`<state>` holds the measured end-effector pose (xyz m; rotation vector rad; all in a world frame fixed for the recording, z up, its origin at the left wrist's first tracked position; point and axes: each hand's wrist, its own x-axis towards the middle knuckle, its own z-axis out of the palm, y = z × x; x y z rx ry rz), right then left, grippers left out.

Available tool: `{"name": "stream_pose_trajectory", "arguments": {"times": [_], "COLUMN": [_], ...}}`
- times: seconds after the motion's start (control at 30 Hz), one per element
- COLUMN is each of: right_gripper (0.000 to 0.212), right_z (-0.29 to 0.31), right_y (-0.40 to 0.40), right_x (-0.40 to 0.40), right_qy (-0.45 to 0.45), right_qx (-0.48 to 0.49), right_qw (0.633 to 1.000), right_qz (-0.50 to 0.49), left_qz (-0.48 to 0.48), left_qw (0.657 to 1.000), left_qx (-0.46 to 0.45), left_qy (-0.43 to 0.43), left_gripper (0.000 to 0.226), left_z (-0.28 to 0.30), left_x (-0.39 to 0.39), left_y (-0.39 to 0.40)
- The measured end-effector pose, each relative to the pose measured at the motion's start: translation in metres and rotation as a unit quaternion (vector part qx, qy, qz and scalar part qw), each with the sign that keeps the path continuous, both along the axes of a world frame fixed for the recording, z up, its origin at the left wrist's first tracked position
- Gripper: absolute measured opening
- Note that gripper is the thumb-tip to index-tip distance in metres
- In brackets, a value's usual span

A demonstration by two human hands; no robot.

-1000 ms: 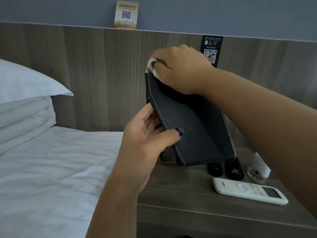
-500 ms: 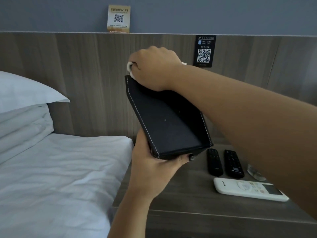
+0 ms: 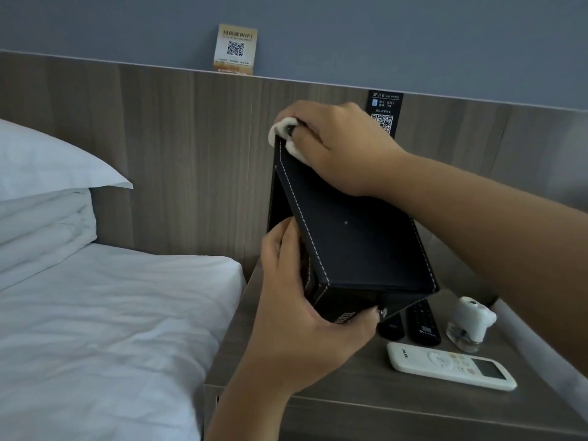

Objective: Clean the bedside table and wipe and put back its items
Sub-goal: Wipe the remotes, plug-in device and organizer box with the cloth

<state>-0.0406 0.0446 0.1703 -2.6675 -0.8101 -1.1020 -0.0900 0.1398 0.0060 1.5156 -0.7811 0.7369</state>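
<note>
Wiping is the step in hand: the black tray (image 3: 346,237) is held tilted above the bedside table (image 3: 350,405), the left hand (image 3: 305,323) curled around its lower corner while the right hand (image 3: 334,148) clamps a white cloth (image 3: 288,140) over the top edge. Next, I judge, the cloth should travel along the remaining sides before the tray goes back down. Two black remotes (image 3: 410,323), a white remote (image 3: 451,366) and a small white plug-in device (image 3: 471,323) lie directly beneath, crowding the landing spot. Bed (image 3: 111,329) and pillow (image 3: 47,160) sit just beside the table.
</note>
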Motion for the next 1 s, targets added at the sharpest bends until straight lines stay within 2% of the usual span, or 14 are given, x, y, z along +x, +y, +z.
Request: {"name": "stream_pose_trajectory", "arguments": {"times": [0.2, 0.4, 0.53, 0.63, 0.73, 0.87, 1.0], "right_gripper": [0.025, 0.035, 0.032, 0.036, 0.029, 0.029, 0.029], "right_z": [-0.01, -0.041, -0.048, -0.027, -0.012, -0.015, -0.052], "right_y": [-0.001, -0.009, -0.015, -0.015, -0.005, 0.008, 0.003], "right_x": [-0.02, -0.059, -0.07, -0.051, -0.029, -0.026, -0.068], "right_qy": [-0.025, -0.027, -0.011, -0.004, 0.008, 0.009, 0.033], "right_qx": [-0.007, -0.023, -0.063, -0.03, 0.018, 0.038, 0.007], "right_qw": [0.999, 0.994, 0.987, 0.995, 0.999, 0.999, 0.998], "right_qz": [0.034, 0.104, 0.145, 0.092, 0.036, -0.018, 0.051], "left_qz": [-0.022, -0.011, 0.018, 0.02, 0.004, -0.004, -0.028], "left_qw": [1.0, 1.0, 1.0, 1.0, 1.0, 0.999, 0.998], "left_qx": [0.012, 0.009, 0.016, 0.005, -0.015, -0.033, -0.026], "left_qy": [0.004, 0.019, 0.01, 0.003, 0.003, 0.021, 0.056], "left_gripper": [0.106, 0.104, 0.1, 0.097, 0.094, 0.091, 0.083], "left_z": [-0.009, -0.008, -0.008, -0.008, -0.007, -0.008, -0.006], "left_x": [0.0, 0.0, 0.001, 0.001, 0.001, 0.006, 0.013], "left_y": [0.001, 0.0, -0.002, -0.005, -0.006, -0.004, 0.0]}}
